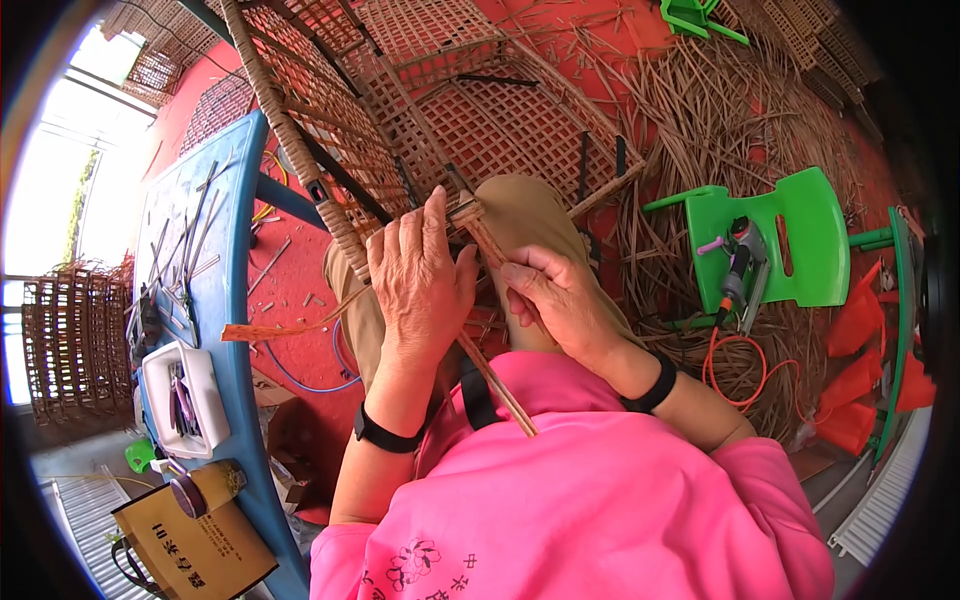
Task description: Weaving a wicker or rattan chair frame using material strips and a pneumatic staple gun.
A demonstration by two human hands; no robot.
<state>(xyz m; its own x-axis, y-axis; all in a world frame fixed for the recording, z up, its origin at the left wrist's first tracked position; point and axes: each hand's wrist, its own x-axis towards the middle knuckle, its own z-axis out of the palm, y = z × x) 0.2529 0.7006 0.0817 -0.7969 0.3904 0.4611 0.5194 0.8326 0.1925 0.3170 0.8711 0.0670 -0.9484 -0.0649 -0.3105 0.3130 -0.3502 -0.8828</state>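
A woven wicker frame (330,120), with dark bars and a strip-wrapped edge, leans across my knees. My left hand (420,275) lies over its near lower corner, fingers stretched out and thumb apart. From beneath that palm a flat brown strip (275,331) sticks out to the left. My right hand (555,295) is closed in a pinch on a brown wicker strip (486,243), which runs up to the wrapped corner beside my left fingertips. Another length of strip (497,385) slants down toward my pink shirt. What lies under my left palm is hidden.
At left stands a blue table (232,250) with loose strips, a white tray (212,385) of tools, a lidded jar (215,485) and a tan paper bag (195,540). On the right, a green chair (800,235) bears a power tool (741,265) with an orange hose. Dry strips (740,120) heap behind it.
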